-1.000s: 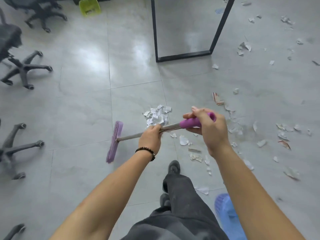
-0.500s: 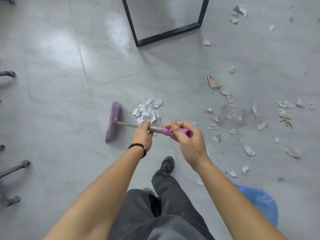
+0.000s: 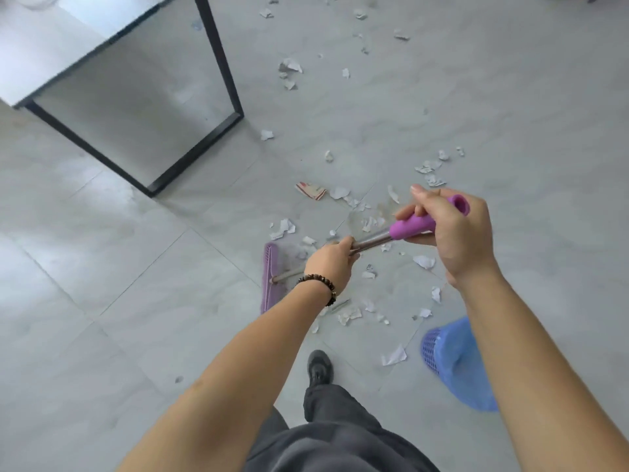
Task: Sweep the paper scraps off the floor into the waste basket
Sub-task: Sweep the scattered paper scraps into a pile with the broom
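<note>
I hold a broom with both hands. Its purple head (image 3: 269, 276) rests on the grey tiled floor just left of my left wrist. My left hand (image 3: 332, 260) grips the metal shaft; my right hand (image 3: 452, 233) is closed on the purple handle grip (image 3: 413, 228). White paper scraps (image 3: 350, 313) lie scattered on the floor around and beyond the broom, with more farther off (image 3: 289, 68). One torn piece with red print (image 3: 310, 190) lies ahead. A blue waste basket (image 3: 452, 362) lies on its side at lower right, partly hidden by my right forearm.
A table with a black metal frame (image 3: 218, 59) stands at upper left, its foot bar (image 3: 194, 155) on the floor. My black shoe (image 3: 319, 367) and dark trouser leg are below the broom. A larger scrap (image 3: 394, 356) lies beside the basket's mouth.
The view has swung right and the chairs have left the frame. The broom head has come nearer my feet and the basket, and the scrap pile beside it has spread out.
</note>
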